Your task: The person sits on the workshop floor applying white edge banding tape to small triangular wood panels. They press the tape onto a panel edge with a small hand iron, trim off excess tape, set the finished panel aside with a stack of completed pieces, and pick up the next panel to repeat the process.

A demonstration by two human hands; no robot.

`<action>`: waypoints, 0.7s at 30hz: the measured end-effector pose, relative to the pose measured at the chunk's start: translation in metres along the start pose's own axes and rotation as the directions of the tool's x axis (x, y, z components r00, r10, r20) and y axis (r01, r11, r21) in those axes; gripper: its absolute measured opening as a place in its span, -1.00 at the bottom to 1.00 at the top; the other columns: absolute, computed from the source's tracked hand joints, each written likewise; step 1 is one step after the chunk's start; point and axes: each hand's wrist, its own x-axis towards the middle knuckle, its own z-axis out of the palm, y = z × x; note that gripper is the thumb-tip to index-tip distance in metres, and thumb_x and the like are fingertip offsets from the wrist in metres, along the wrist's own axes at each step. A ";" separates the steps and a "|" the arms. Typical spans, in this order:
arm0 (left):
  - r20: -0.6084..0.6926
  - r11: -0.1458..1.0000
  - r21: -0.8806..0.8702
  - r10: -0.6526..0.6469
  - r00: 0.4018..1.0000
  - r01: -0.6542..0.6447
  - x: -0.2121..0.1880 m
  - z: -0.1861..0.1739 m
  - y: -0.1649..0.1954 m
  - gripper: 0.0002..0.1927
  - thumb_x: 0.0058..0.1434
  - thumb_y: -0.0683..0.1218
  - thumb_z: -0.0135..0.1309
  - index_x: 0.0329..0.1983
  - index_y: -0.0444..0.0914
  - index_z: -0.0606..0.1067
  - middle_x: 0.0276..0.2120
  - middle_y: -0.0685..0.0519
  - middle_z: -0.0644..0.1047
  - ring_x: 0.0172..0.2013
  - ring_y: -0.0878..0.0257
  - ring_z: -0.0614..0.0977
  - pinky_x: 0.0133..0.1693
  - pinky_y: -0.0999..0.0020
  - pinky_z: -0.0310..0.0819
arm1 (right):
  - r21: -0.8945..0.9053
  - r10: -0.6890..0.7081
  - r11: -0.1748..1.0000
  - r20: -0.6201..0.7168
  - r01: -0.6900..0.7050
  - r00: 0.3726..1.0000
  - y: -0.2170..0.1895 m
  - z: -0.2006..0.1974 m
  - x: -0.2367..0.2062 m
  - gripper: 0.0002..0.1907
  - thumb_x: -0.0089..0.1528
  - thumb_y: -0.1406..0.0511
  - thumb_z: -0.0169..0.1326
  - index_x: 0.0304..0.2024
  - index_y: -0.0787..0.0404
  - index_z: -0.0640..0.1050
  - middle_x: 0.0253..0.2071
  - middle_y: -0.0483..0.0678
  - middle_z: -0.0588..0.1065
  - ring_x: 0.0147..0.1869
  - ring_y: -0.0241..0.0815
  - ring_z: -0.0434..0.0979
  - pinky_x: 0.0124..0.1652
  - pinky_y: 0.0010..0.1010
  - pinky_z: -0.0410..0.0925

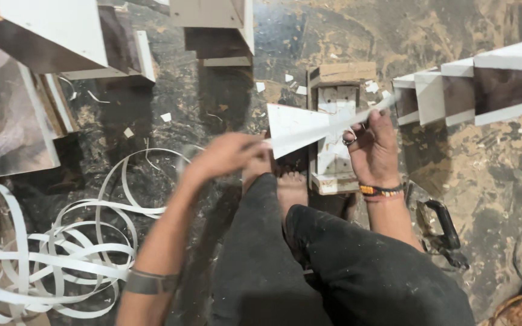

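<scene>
A: We are looking straight down at a workshop floor (502,181), dark and worn, with pale sawdust spread thick on the right side and small white chips scattered about.

B: We see our own dark trousers (333,271) and bare feet (288,187) in the middle. What do the hands have?

A: Our right hand (373,145) is closed around the narrow end of a white triangular panel (300,127), a ring on one finger and beaded bands at the wrist. Our left hand (231,154) is blurred; its fingers meet the panel's near corner, but how tightly they close we cannot tell.

B: And where does the panel sit?

A: It is held above the floor, over a small wooden jig (333,121) that stands just past our feet. The wide end points left, the thin end runs up to the right.

B: We note the surroundings on the left.

A: A loose tangle of white edge-banding strip (61,253) lies coiled on the floor at lower left. Above it stand white-faced boards (61,30) with dark brown sides, and one more box piece (219,24) at the top centre.

B: On the right?

A: A stepped row of white and brown panels (484,84) reaches in from the edge. Near our right knee lies a black-handled tool (445,232) on the sawdust, its kind unclear to us.
</scene>
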 end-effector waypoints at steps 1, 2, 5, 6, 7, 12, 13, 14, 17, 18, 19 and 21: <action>0.080 0.991 0.063 -0.123 0.989 0.118 0.000 -0.011 -0.015 -0.55 0.33 0.25 -0.08 -0.10 -0.11 0.65 -0.27 0.01 0.70 -0.23 0.00 0.72 -0.13 0.09 0.55 | -0.093 0.010 0.996 -0.034 -0.013 0.999 0.005 -0.008 0.004 -0.91 0.40 0.30 0.15 -0.12 0.08 0.47 -0.23 -0.16 0.50 -0.14 -0.30 0.53 -0.16 -0.37 0.41; 0.075 0.974 0.142 -0.187 0.979 0.175 0.000 -0.020 -0.028 -0.54 0.33 0.27 -0.08 -0.09 -0.11 0.65 -0.26 -0.04 0.69 -0.22 -0.03 0.71 -0.13 0.07 0.53 | -0.183 0.016 0.983 -0.064 -0.028 0.998 0.009 -0.015 0.009 -0.89 0.39 0.30 0.16 -0.16 0.08 0.46 -0.26 -0.16 0.50 -0.16 -0.30 0.54 -0.18 -0.37 0.42; -0.008 0.848 0.369 -0.407 0.914 0.381 0.012 -0.043 -0.046 -0.55 0.35 0.27 -0.04 -0.05 -0.10 0.64 -0.24 -0.11 0.66 -0.18 -0.08 0.69 -0.07 0.01 0.52 | -0.438 0.049 0.892 -0.147 -0.110 0.988 0.025 -0.027 0.021 -0.90 0.31 0.31 0.18 -0.20 0.10 0.50 -0.31 -0.17 0.52 -0.26 -0.33 0.54 -0.29 -0.44 0.41; -0.052 0.781 0.431 -0.478 0.877 0.451 0.016 -0.048 -0.048 -0.56 0.36 0.27 -0.03 -0.04 -0.09 0.63 -0.24 -0.13 0.65 -0.17 -0.10 0.69 -0.04 -0.01 0.52 | -0.517 0.064 0.843 -0.181 -0.150 0.982 0.033 -0.028 0.023 -0.91 0.28 0.31 0.19 -0.21 0.11 0.52 -0.32 -0.18 0.53 -0.29 -0.34 0.53 -0.33 -0.48 0.40; -0.176 0.756 0.517 -0.364 0.915 0.401 0.020 -0.049 -0.047 -0.62 0.34 0.20 0.02 -0.02 -0.11 0.62 -0.20 -0.10 0.64 -0.11 -0.07 0.67 0.01 -0.05 0.47 | -0.567 0.021 0.814 -0.190 -0.128 0.982 0.039 -0.029 0.025 -0.90 0.27 0.31 0.20 -0.22 0.13 0.53 -0.35 -0.19 0.51 -0.34 -0.34 0.49 -0.38 -0.48 0.36; -0.381 0.786 0.617 0.249 0.890 0.044 0.050 -0.017 -0.028 -0.56 0.24 -0.07 0.17 0.19 -0.19 0.50 0.08 -0.05 0.56 0.17 0.00 0.54 0.16 -0.09 0.30 | -0.774 -0.174 0.632 -0.185 -0.034 0.967 0.058 -0.022 0.030 -0.77 0.25 0.28 0.29 -0.19 0.25 0.52 -0.41 -0.20 0.39 -0.39 -0.38 0.31 -0.47 -0.46 0.20; -0.323 0.727 0.682 0.396 0.860 -0.079 0.059 -0.002 -0.023 -0.52 0.18 -0.07 0.18 0.20 -0.16 0.48 0.10 0.00 0.54 0.18 0.08 0.53 0.20 -0.08 0.29 | -0.858 -0.234 0.514 -0.116 0.021 0.965 0.058 -0.020 0.030 -0.75 0.24 0.27 0.31 -0.17 0.26 0.53 -0.40 -0.17 0.42 -0.38 -0.37 0.34 -0.42 -0.46 0.25; -0.255 0.647 0.738 0.532 0.808 -0.193 0.068 0.014 -0.017 -0.47 0.12 -0.08 0.18 0.22 -0.12 0.46 0.13 0.05 0.52 0.19 0.16 0.52 0.24 -0.07 0.29 | -0.921 -0.282 0.382 -0.037 0.076 0.959 0.056 -0.017 0.030 -0.73 0.23 0.27 0.32 -0.14 0.27 0.54 -0.39 -0.14 0.45 -0.36 -0.35 0.36 -0.37 -0.45 0.29; -0.279 0.672 0.671 0.621 0.733 -0.314 0.086 0.045 -0.008 -0.57 0.22 -0.05 0.10 0.17 -0.16 0.49 0.01 0.05 0.54 0.09 0.12 0.53 0.15 0.06 0.34 | -0.975 -0.311 0.159 0.100 0.155 0.945 0.050 -0.007 0.025 -0.63 0.21 0.25 0.30 0.00 0.25 0.53 -0.31 -0.07 0.50 -0.34 -0.25 0.45 -0.29 -0.40 0.37; -0.259 0.681 0.671 0.586 0.768 -0.293 0.090 0.050 -0.007 -0.61 0.26 -0.07 0.08 0.18 -0.13 0.52 -0.03 0.08 0.54 0.06 0.16 0.53 0.14 0.10 0.35 | -0.979 -0.307 0.120 0.124 0.168 0.944 0.048 -0.003 0.023 -0.58 0.20 0.25 0.28 0.06 0.23 0.53 -0.28 -0.05 0.52 -0.34 -0.21 0.48 -0.28 -0.37 0.39; -0.237 0.687 0.673 0.551 0.800 -0.274 0.092 0.053 -0.008 -0.64 0.31 -0.10 0.06 0.18 -0.11 0.54 -0.07 0.12 0.54 0.04 0.19 0.54 0.14 0.14 0.35 | -0.973 -0.301 0.074 0.187 0.219 0.935 0.045 0.000 0.021 -0.63 0.22 0.25 0.26 0.05 0.21 0.55 -0.21 -0.02 0.52 -0.27 -0.18 0.51 -0.23 -0.35 0.40; -0.249 0.702 0.660 0.540 0.804 -0.267 0.093 0.052 -0.010 -0.66 0.29 -0.09 0.03 0.13 -0.09 0.57 -0.11 0.11 0.55 0.01 0.18 0.53 0.07 0.16 0.34 | -0.947 -0.284 -0.015 0.313 0.322 0.906 0.040 0.006 0.019 -0.70 0.27 0.24 0.22 0.04 0.15 0.60 -0.08 0.02 0.54 -0.14 -0.10 0.58 -0.14 -0.32 0.43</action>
